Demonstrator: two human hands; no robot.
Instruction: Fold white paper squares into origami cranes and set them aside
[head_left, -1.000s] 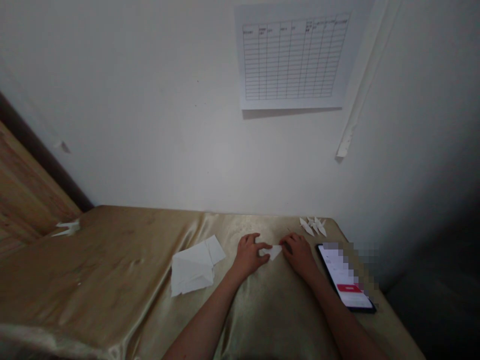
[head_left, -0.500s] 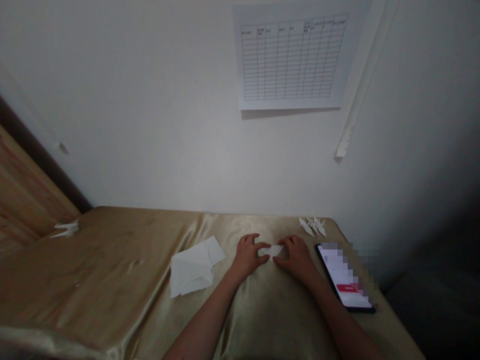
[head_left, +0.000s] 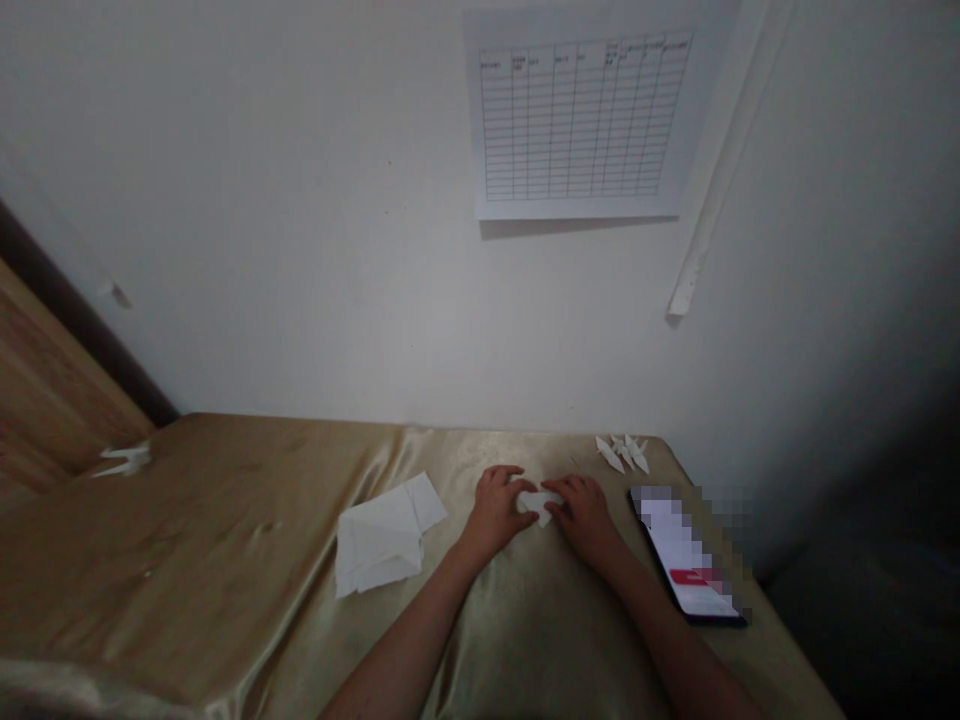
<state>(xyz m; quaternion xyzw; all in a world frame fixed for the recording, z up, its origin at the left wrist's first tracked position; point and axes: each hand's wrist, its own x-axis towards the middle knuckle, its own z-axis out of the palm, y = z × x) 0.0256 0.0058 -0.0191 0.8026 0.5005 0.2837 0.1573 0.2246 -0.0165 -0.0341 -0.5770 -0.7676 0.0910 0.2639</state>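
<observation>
A small white folded paper piece (head_left: pixel 541 502) lies on the gold satin cloth (head_left: pixel 225 520) that covers the table. My left hand (head_left: pixel 496 508) pinches its left end with thumb and fingers curled. From the right, my right hand (head_left: pixel 583 512) presses down on the paper, its fingers bent over it. The two hands almost touch over the piece, which they largely cover.
A loose stack of white paper sheets (head_left: pixel 382 535) lies left of my hands. Several small folded paper shapes (head_left: pixel 622 452) sit by the wall at the back right. A lit phone (head_left: pixel 688 562) rests near the table's right edge. A ruled chart (head_left: pixel 577 115) hangs on the wall.
My right hand has slid left along the paper piece toward my left hand, and the visible part of the piece has shrunk. The left hand has barely moved.
</observation>
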